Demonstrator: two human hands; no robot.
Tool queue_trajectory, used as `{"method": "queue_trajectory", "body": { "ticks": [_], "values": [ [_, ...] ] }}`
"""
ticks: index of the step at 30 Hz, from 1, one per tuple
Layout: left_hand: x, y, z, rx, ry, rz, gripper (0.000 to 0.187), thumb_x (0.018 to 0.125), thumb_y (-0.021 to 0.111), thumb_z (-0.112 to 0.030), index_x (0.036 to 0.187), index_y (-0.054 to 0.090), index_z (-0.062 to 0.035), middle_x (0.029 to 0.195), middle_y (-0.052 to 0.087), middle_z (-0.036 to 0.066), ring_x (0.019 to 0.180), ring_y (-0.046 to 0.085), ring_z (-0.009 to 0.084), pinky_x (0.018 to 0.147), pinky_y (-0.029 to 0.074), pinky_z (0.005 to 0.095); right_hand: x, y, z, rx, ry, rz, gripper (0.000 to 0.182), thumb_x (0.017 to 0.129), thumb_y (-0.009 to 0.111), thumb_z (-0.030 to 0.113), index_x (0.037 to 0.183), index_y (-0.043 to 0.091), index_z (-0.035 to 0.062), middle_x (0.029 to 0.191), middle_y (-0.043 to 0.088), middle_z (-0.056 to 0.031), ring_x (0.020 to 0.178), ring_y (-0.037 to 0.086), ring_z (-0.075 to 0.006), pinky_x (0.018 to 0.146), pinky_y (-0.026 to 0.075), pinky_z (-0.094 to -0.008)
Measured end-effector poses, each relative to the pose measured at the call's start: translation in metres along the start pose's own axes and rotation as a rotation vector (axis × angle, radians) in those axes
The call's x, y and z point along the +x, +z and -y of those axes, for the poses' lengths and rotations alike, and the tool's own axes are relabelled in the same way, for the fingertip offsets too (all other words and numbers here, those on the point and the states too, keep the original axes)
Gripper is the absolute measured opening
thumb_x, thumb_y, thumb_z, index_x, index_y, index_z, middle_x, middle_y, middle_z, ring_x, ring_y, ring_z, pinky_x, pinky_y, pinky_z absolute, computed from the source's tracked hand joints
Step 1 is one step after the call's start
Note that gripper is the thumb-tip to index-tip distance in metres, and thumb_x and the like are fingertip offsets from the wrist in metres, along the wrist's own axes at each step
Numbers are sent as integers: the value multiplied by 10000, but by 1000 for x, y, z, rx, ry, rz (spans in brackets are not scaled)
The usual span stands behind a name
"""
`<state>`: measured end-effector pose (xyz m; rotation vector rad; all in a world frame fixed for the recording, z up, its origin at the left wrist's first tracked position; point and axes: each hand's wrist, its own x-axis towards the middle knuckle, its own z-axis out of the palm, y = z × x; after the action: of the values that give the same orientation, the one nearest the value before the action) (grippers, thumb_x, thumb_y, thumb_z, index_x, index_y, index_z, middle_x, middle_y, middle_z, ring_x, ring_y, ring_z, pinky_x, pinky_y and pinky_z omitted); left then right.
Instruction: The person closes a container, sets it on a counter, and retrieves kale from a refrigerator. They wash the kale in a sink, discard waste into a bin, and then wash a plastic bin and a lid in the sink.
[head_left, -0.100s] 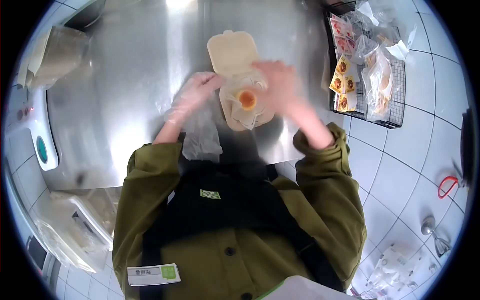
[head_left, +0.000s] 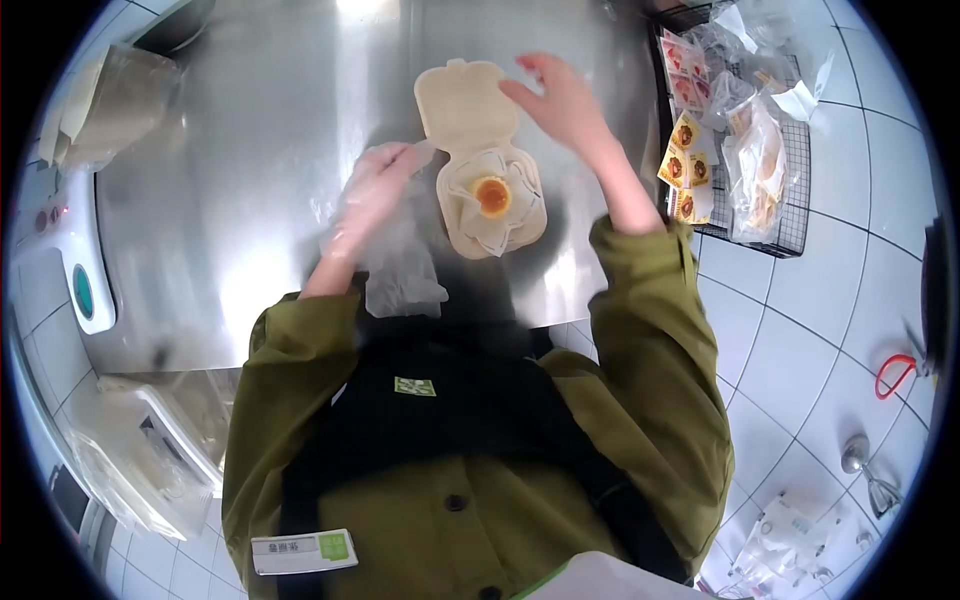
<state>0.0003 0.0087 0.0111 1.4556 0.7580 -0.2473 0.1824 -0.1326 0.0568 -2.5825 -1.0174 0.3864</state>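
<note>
On the steel table lies a beige clamshell box (head_left: 450,225) with its lid (head_left: 466,105) folded back, away from me. White paper (head_left: 493,240) with pointed corners lines its base. In the paper rests a small round tart (head_left: 491,197) with an orange-brown centre. My left hand (head_left: 378,185), in a clear plastic glove, is just left of the box, apart from it. Its fingers are curled together, with nothing visible in them. Bare, my right hand (head_left: 565,105) hovers to the right of the lid, thumb and fingers apart, holding nothing.
A crumpled clear plastic piece (head_left: 405,285) lies at the near table edge. At the right stands a black wire basket (head_left: 790,215) with stickers and plastic bags. A white device (head_left: 88,270) and stacked bagged containers (head_left: 120,105) are at the left. Red-handled scissors (head_left: 895,376) are far right.
My right hand has moved up and away from the box, uncovering its right side. My left hand has drawn back slightly left from the box edge. The tart stays in the box.
</note>
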Motion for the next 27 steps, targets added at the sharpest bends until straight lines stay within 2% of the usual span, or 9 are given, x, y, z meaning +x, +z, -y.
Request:
{"method": "queue_trajectory", "body": {
  "ticks": [3,6,8,12,14,17,20,21,27],
  "values": [
    [-25,-13,18,140,15,69,324,808,527,-306,907,601,-7,687,525,-12,617,461,73,573,391,228,68,55,-44,206,-132,-151,549,672,622,376,1098,525,43,1041,567,-137,995,521,-258,824,425,-338],
    [-55,-1,33,312,105,350,300,803,518,-273,914,596,-5,741,534,-7,656,478,84,608,409,239,97,66,-53,399,-155,250,529,684,617,359,1098,520,46,963,594,-122,898,558,-240,783,435,-317],
    [-76,26,6,187,-199,438,289,801,507,-253,919,592,-3,777,538,-3,681,485,89,629,417,246,89,53,-52,423,-127,229,508,688,621,351,1073,519,37,930,600,-114,836,564,-221,748,434,-298],
    [-48,44,41,93,-178,234,266,790,518,-249,859,589,-2,691,533,4,610,472,94,606,413,252,26,-4,-42,439,-145,36,398,741,613,277,1018,510,10,936,582,-59,806,521,-108,702,415,-237],
    [-45,48,40,-52,-246,79,270,783,534,-267,827,585,-5,640,528,19,578,467,103,593,410,256,-13,-21,-43,840,-179,176,370,738,628,270,984,515,17,919,591,-48,815,521,-103,730,398,-234],
    [-40,53,41,-78,-66,-166,294,780,540,-309,782,577,-17,583,516,39,558,473,125,582,406,270,-61,-28,-36,650,-140,242,500,700,663,283,1088,478,27,1071,536,-104,941,507,-175,813,392,-290],
    [-21,59,45,105,58,-321,321,792,529,-340,773,576,-23,588,522,52,571,483,141,585,403,281,-93,7,-18,163,-352,-82,727,614,699,421,1187,420,72,1214,394,-217,1071,430,-329,878,364,-396],
    [-25,58,32,127,-3,-295,333,797,527,-353,791,583,-25,615,534,51,586,486,147,601,403,287,-100,15,-13,250,-258,30,851,577,713,412,1266,335,84,1277,275,-255,1139,333,-402,939,303,-435],
    [-34,48,27,-126,-97,-80,370,800,517,-365,824,591,-4,664,524,15,622,470,107,605,391,260,-108,44,-5,47,-267,-194,817,544,724,339,1230,371,71,1203,347,-239,1084,377,-384,903,330,-439]
  ]
}}
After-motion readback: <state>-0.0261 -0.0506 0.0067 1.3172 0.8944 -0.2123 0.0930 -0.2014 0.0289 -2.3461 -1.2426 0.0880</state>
